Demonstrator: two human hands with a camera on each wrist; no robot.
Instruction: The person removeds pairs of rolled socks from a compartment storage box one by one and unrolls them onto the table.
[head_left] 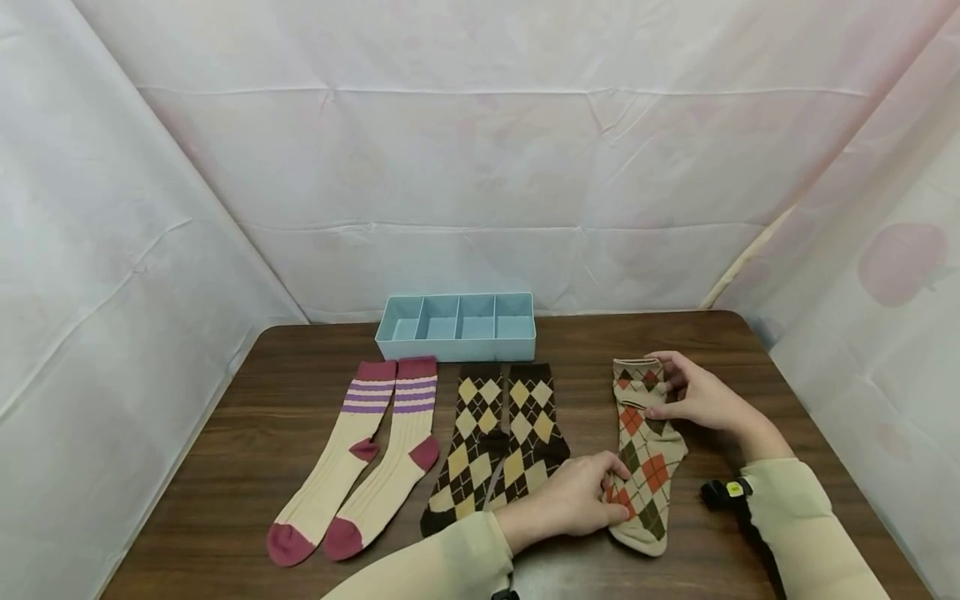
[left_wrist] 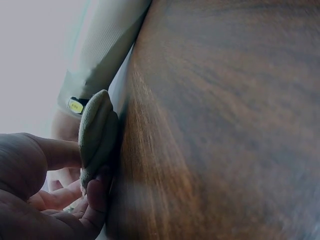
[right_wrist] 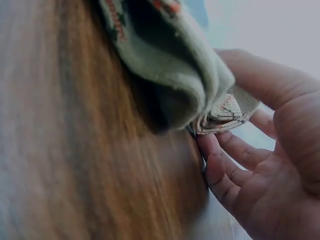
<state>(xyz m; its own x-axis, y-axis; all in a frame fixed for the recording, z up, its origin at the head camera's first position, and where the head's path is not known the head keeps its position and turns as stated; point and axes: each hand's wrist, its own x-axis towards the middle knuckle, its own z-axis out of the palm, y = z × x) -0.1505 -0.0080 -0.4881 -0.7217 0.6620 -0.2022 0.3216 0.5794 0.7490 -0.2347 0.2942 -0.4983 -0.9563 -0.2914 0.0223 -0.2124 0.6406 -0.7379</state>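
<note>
Beige argyle socks (head_left: 654, 475) with orange and green diamonds lie stacked at the right of the table. Their cuff end is partly doubled over, leaving a folded edge across the leg. My right hand (head_left: 705, 402) pinches the cuff end, thumb on top and fingers beneath, as the right wrist view shows around the layered fabric (right_wrist: 220, 117). Near the toe, my left hand (head_left: 577, 497) holds the left edge of the foot. In the left wrist view the thumb and fingers close around the thick sock edge (left_wrist: 96, 132).
Dark brown argyle socks (head_left: 468, 417) lie side by side left of my left hand, its forearm partly over them. Cream socks (head_left: 390, 475) with maroon toes and purple stripes lie further left. A light blue divided box (head_left: 457, 350) stands at the table's back edge.
</note>
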